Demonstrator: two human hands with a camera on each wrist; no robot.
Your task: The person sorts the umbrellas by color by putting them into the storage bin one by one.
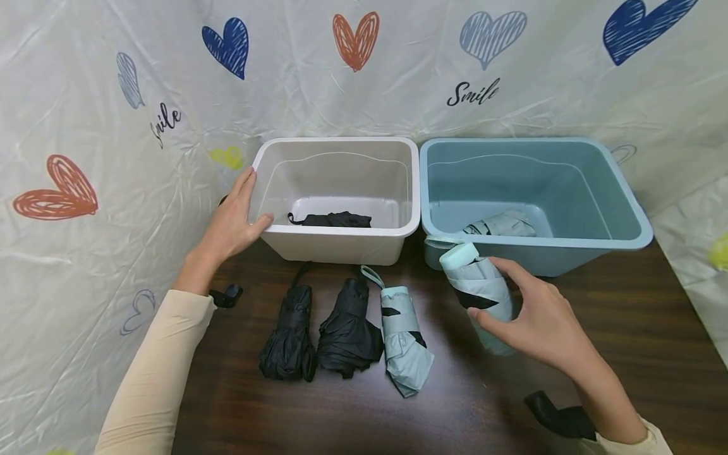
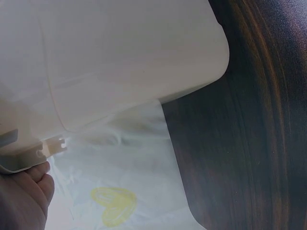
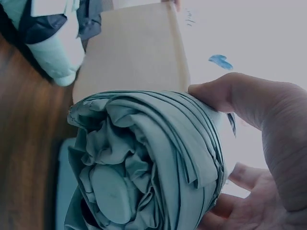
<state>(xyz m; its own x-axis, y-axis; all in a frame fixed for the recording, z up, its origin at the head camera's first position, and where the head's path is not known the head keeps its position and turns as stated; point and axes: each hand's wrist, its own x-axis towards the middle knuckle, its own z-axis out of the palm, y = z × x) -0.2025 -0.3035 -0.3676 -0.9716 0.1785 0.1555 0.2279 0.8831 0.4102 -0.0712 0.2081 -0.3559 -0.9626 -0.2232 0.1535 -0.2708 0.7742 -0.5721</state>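
Note:
My right hand [image 1: 540, 319] grips a folded light-blue umbrella [image 1: 480, 287] with a black patch, tilted in front of the blue bin. In the right wrist view the umbrella's gathered fabric end [image 3: 144, 163] faces the camera, between thumb and fingers. My left hand [image 1: 230, 221] holds the left rim of the whitish bin [image 1: 341, 243]; in the left wrist view its fingers [image 2: 41, 179] curl under that rim. A black folded umbrella [image 1: 335, 219] lies inside the whitish bin. Inside the blue bin [image 1: 569, 243] lies a light-blue umbrella [image 1: 503, 223], partly hidden by the front wall.
On the dark wooden table [image 1: 455, 404] lie two black folded umbrellas, one on the left [image 1: 289, 335] and another beside it [image 1: 351, 328], then a light-blue umbrella [image 1: 406, 341]. The bins stand side by side against a white sheet [image 1: 398, 95] printed with hearts.

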